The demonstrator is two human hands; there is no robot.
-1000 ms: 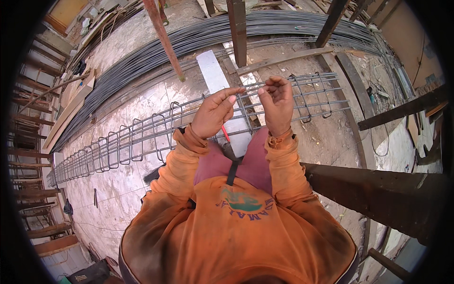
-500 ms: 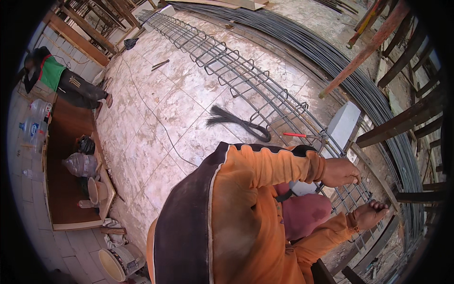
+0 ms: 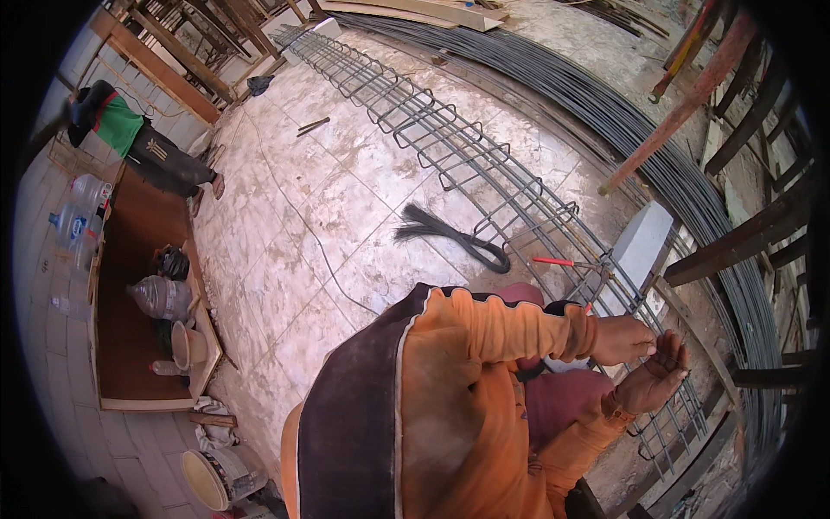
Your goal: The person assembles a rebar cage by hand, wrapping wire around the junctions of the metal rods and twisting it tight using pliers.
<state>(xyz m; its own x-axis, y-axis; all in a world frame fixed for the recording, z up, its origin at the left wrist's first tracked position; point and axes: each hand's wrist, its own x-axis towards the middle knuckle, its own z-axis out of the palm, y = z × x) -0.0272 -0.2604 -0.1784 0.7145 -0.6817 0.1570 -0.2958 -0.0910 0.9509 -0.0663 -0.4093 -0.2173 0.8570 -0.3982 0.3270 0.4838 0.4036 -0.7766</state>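
Note:
Over the near end of a long rebar cage (image 3: 510,195) my two hands are close together. The fingers of my left hand (image 3: 621,339) are closed in a pinch; whatever is between them is too small to make out. Just beside it my right hand (image 3: 653,381) is turned palm up, its fingers apart and loosely bent, and nothing shows in it. A red-handled tool (image 3: 555,261), its head unclear, lies across the cage bars beyond my left hand. On the tiled floor next to the cage is a folded bundle of thin dark tie wire (image 3: 458,235).
A pale block (image 3: 644,238) sits against the cage. Long bundled steel bars (image 3: 622,112) curve along the right, beside wooden props (image 3: 743,229). At left are a brown wooden box (image 3: 138,346) with bottles, a bucket (image 3: 212,477), and another person (image 3: 143,143) in green and black.
My right hand has moved up and left, from apart to right beside my left hand, its palm turning upward. My left hand stays pinched. The whole view has shifted slightly.

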